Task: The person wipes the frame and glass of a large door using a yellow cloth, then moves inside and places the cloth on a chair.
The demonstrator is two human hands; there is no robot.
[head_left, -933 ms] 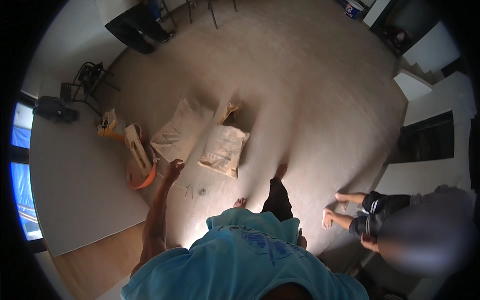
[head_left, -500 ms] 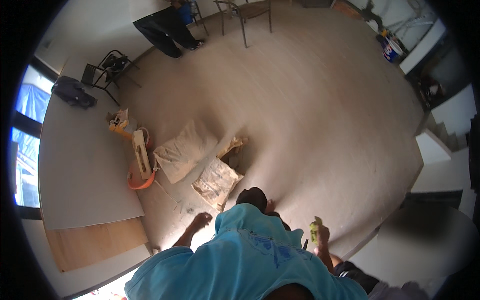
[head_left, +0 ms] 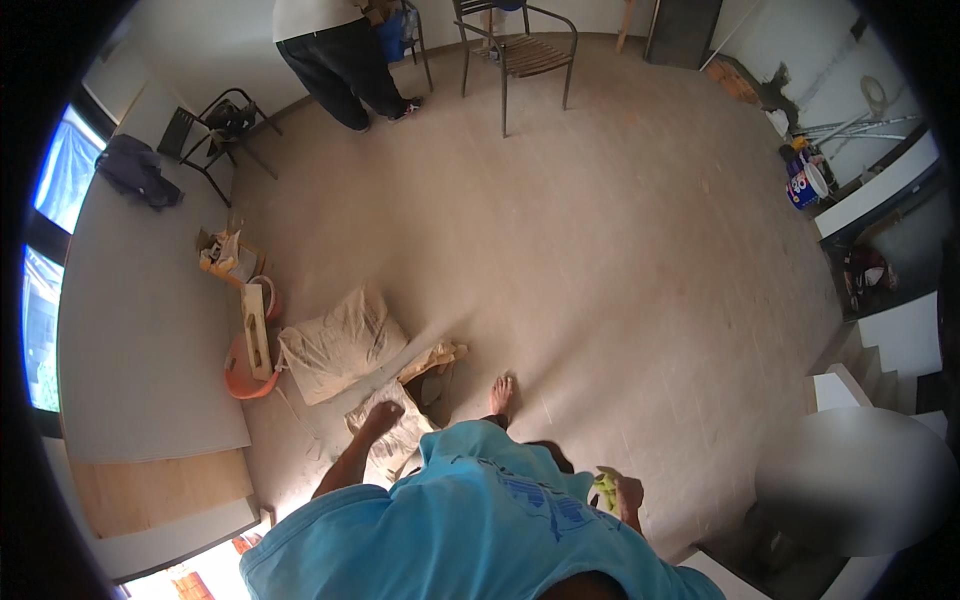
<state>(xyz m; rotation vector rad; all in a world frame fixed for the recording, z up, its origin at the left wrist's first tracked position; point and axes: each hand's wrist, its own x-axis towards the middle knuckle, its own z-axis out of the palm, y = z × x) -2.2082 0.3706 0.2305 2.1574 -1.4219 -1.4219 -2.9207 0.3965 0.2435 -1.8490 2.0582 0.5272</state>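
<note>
My left hand point(head_left: 383, 417) hangs in front of a crumpled tan sack point(head_left: 402, 440), with its fingers curled in and nothing visible in them. I cannot tell if it touches the sack. On the right, beside my blue shirt, my right hand point(head_left: 629, 493) is closed around a yellow-green crumpled item point(head_left: 606, 490), perhaps cloth or a glove; its exact kind is unclear. A fuller dusty sack point(head_left: 345, 345) lies on the floor beyond my left hand. Between the two sacks and my bare foot point(head_left: 502, 394) is an open, torn sack edge point(head_left: 436, 356).
Along the left wall stand an orange basin point(head_left: 242, 372), a wooden float-like board point(head_left: 256, 330) and a cardboard box point(head_left: 228, 258). Chairs point(head_left: 525, 55) and a person in dark trousers point(head_left: 340, 70) are at the far side. A bucket point(head_left: 806, 187) stands far right, above stairs point(head_left: 878, 375).
My left hand has swung forward over the near sack. My right hand has dropped slightly with the yellow-green item. The view has shifted, and my bare foot now shows ahead of me.
</note>
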